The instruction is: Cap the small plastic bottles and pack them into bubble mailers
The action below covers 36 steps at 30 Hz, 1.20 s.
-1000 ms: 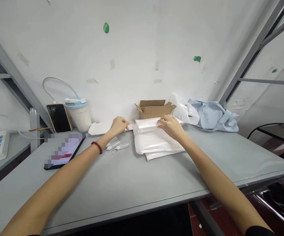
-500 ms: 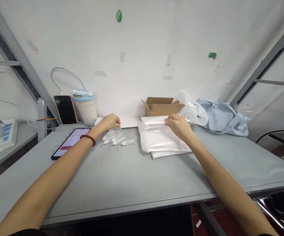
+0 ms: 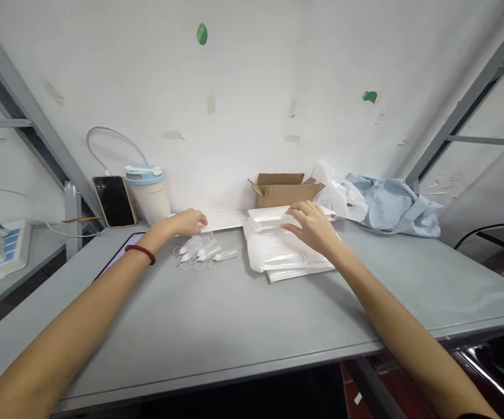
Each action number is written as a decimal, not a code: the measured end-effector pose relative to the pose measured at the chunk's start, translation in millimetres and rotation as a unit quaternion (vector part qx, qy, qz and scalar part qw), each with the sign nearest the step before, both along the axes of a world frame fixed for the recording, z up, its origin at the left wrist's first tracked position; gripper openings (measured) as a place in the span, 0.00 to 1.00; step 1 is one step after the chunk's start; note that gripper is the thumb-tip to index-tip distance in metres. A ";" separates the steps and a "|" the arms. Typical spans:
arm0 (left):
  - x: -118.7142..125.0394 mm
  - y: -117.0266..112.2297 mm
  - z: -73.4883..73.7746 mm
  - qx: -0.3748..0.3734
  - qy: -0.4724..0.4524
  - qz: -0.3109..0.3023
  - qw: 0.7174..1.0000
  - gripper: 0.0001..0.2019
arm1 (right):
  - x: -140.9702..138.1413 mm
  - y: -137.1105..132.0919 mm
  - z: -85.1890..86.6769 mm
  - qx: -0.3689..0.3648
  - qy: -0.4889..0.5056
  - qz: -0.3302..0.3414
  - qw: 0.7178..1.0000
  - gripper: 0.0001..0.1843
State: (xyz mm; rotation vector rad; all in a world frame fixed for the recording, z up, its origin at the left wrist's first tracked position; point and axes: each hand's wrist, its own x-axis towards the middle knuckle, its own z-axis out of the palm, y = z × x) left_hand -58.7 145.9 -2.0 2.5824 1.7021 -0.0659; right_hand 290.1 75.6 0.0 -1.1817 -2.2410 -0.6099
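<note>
My left hand (image 3: pixel 190 222), with a dark red bead bracelet (image 3: pixel 141 252) on its wrist, is over the back of the table, just behind a small pile of clear plastic dropper bottles (image 3: pixel 208 251). Its fingers are curled down and closed; whatever they may hold is hidden. White padded envelopes (image 3: pixel 284 251) lie stacked to the right of the bottles. Above their far end hovers my right hand (image 3: pixel 311 226), thumb and fingers apart, with nothing seen between them. A flat white strip (image 3: pixel 226 219) lies along the wall between the two hands.
An open cardboard box (image 3: pixel 283 192) stands by the wall, beside a white plastic bag (image 3: pixel 339 189) and light blue cloth (image 3: pixel 394 203). A lidded cup (image 3: pixel 149 198) and an upright phone (image 3: pixel 114 201) are at the left. Another phone (image 3: pixel 119 251) lies partly beneath my left forearm.
My right thumb and fingers have parted and come off the envelopes. My left hand has shifted slightly left and its forearm covers more of the lying phone. The view has shifted a little.
</note>
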 end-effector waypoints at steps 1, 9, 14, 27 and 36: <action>-0.6 -1.3 -0.9 0.000 0.005 0.001 1.000 0.20 | -1.8 -1.8 0.5 0.000 0.000 0.004 1.000 0.13; -3.8 -12.2 -11.1 0.044 0.017 0.015 0.999 0.15 | -12.3 -7.4 -3.0 0.012 -0.005 0.039 0.999 0.13; -10.4 -11.8 -15.2 0.053 0.019 0.014 0.998 0.15 | -16.0 -9.3 -4.8 0.013 -0.008 0.048 0.999 0.13; -24.2 -15.7 -17.2 0.087 0.038 0.031 0.995 0.15 | -20.7 -11.7 -6.6 0.014 -0.016 0.060 0.998 0.13; -18.4 -27.5 -11.9 0.130 0.051 0.050 0.989 0.14 | -21.5 -11.7 -7.3 0.012 -0.020 0.063 0.998 0.11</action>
